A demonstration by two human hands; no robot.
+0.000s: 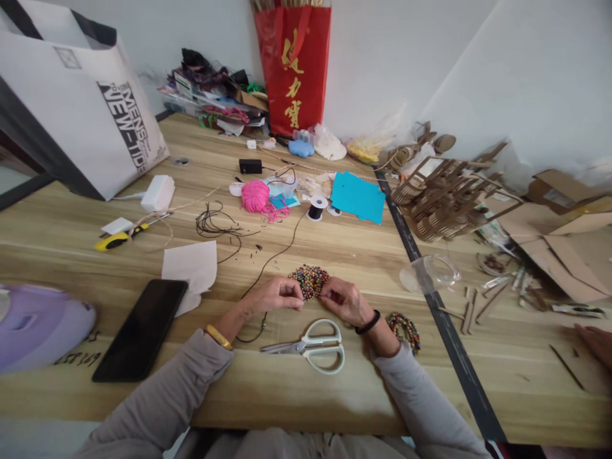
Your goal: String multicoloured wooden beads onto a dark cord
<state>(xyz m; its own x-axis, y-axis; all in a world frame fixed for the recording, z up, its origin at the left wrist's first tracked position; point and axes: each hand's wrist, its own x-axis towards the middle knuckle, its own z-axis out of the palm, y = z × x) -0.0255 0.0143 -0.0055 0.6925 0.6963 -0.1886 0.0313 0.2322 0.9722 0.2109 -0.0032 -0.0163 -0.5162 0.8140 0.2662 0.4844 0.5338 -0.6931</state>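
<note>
My left hand (283, 295) is closed in a pinch at the left edge of a pile of small multicoloured beads (310, 278). A thin black cord (275, 256) runs from a spool (316, 208), passes behind my left wrist and loops up under that hand, with a few small beads (262, 326) on it. The cord's tip is hidden by my fingers. At the pile's right side, my right hand (345, 301) has its fingertips pressed together; whatever they hold is too small to make out. White-handled scissors (306, 345) lie below both hands, blades pointing left.
A strand of beads (404, 331) lies beside my right forearm. Left are a black phone (141, 331), white paper (190, 273) and a yellow cutter (119, 237). Pink yarn (255, 196) and blue sheets (357, 196) sit behind. Another person's hand (595, 341) shows at far right.
</note>
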